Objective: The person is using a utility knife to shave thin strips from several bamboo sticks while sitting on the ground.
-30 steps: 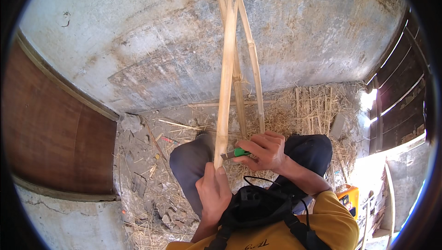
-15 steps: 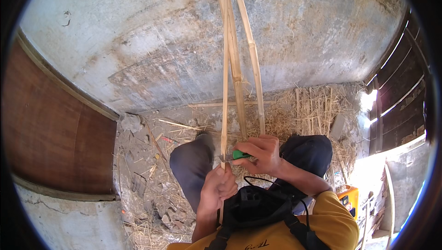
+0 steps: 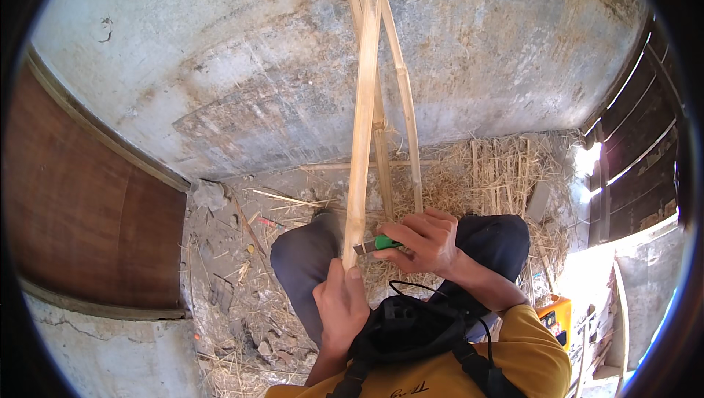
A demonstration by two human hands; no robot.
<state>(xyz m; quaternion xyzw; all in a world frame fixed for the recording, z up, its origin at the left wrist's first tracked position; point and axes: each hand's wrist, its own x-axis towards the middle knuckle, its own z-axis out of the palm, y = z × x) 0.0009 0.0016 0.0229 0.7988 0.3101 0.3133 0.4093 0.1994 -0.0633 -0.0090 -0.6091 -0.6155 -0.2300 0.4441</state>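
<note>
My left hand [image 3: 342,306] grips the lower end of a long pale bamboo strip [image 3: 363,112], thumb pressed against its face. The strip rises away from me in front of the wall, its broad side turned toward me. In my right hand [image 3: 425,242] is a utility knife [image 3: 385,242] with a green handle, fingers wrapped round it. Its blade [image 3: 365,248] points left and meets the strip's right edge just above my left thumb. Behind the strip, two more bamboo poles lean up the wall, a thicker one [image 3: 383,163] and a thinner one [image 3: 402,83].
A stained plaster wall [image 3: 271,68] stands ahead. Shavings and split bamboo [image 3: 506,178] litter the floor. At left is a brown wooden panel [image 3: 95,207]; at right, dark slats [image 3: 638,141] let in light. An orange container [image 3: 559,317] sits by my right side. A black bag [image 3: 400,332] rests against my front.
The bamboo strip has turned from its narrow edge to its broad face, and its top leans further right. My left hand has shifted slightly down and left; the knife blade now shows more.
</note>
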